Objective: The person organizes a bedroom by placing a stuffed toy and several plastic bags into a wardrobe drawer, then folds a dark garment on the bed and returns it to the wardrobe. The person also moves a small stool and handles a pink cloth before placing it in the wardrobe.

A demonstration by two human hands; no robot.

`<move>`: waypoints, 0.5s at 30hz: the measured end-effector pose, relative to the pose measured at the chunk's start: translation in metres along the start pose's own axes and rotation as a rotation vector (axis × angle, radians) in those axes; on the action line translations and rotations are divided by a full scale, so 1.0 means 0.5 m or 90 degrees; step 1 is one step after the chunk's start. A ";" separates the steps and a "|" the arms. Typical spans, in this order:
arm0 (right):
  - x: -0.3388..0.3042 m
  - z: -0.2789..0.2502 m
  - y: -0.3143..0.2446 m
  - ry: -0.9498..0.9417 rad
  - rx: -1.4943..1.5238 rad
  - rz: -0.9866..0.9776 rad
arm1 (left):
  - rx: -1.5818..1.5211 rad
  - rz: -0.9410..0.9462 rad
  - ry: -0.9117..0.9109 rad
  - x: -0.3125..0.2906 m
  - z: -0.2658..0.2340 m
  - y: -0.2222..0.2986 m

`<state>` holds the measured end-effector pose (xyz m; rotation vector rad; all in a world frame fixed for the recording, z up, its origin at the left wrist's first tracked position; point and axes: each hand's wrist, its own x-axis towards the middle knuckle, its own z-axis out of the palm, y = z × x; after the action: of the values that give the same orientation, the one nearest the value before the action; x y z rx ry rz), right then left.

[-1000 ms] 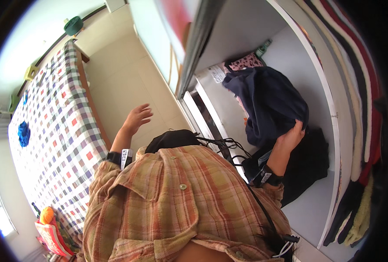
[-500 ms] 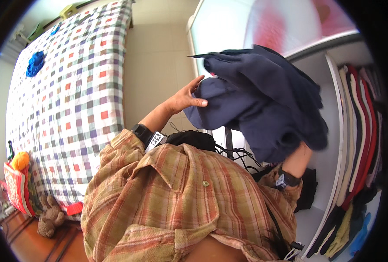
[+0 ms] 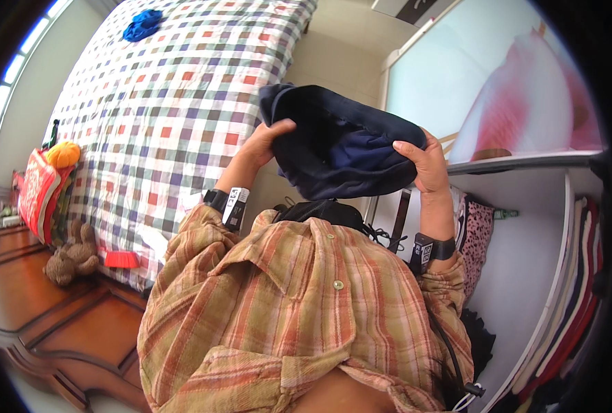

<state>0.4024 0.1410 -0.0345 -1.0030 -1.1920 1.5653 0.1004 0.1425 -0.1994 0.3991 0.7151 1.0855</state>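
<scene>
Bundled smaller now, the dark navy garment sits clamped between both hands, left and right.

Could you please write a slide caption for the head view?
Both hands, left hand and right hand, hold a dark blue garment between bed and wardrobe.

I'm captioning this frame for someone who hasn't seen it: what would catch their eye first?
A bundled dark navy garment sits at centre, gripped by the left hand and the right hand. To the left spreads a bed with a checked cover, a blue cloth near its far end. At right, an open wardrobe shows hanging clothes.
</scene>
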 end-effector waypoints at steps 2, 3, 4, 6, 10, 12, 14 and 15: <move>0.009 0.012 -0.021 -0.053 -0.034 -0.022 | 0.342 0.015 0.157 -0.007 -0.028 -0.003; 0.018 0.016 -0.037 -0.043 -0.068 -0.038 | 0.451 -0.022 0.349 -0.009 -0.038 -0.001; 0.028 0.016 -0.056 -0.050 -0.085 -0.067 | 0.545 0.010 0.407 -0.011 -0.043 -0.004; 0.050 0.023 -0.087 -0.079 -0.153 -0.067 | 0.727 0.041 0.521 -0.013 -0.039 -0.010; 0.078 0.045 -0.107 -0.215 -0.285 -0.143 | 0.963 0.532 0.423 0.010 0.024 -0.026; 0.093 0.036 -0.117 -0.234 -0.254 -0.162 | 0.940 0.414 0.329 0.035 0.055 0.000; 0.109 0.001 -0.137 -0.200 -0.270 -0.203 | 0.906 0.394 0.353 0.071 0.091 0.032; 0.120 -0.026 -0.148 -0.143 -0.315 -0.192 | 0.914 0.411 0.351 0.090 0.104 0.062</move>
<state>0.4120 0.2117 0.0301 -0.9086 -1.8555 1.1892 0.1288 0.1986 -0.1576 1.6716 1.9205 1.1152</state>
